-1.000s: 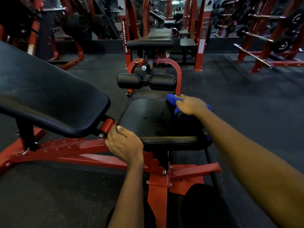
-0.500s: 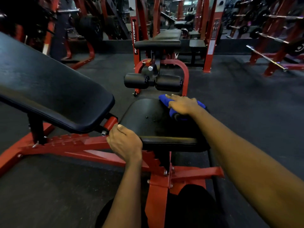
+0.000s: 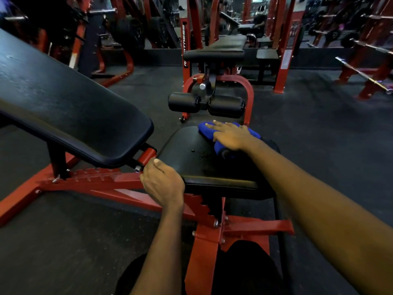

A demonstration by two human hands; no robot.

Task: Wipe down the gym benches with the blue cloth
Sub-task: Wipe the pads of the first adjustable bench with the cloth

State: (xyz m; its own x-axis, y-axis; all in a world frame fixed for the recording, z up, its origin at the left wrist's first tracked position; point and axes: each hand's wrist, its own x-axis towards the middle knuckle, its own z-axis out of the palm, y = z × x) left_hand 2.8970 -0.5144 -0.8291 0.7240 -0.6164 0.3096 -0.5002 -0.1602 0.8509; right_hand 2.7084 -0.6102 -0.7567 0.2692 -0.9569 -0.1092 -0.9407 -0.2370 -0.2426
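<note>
Blue cloth farther left across seat

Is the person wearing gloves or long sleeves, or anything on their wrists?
No gloves: the left hand and the right hand are both bare. No sleeves show either; the left forearm and the right forearm are uncovered up to the picture's edge. No watch, band or ring is visible.

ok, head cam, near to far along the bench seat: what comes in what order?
left hand, gripping the seat's near corner → seat pad → right hand, flat on the blue cloth at the seat's far edge → foam rollers → flat bench beyond
</note>
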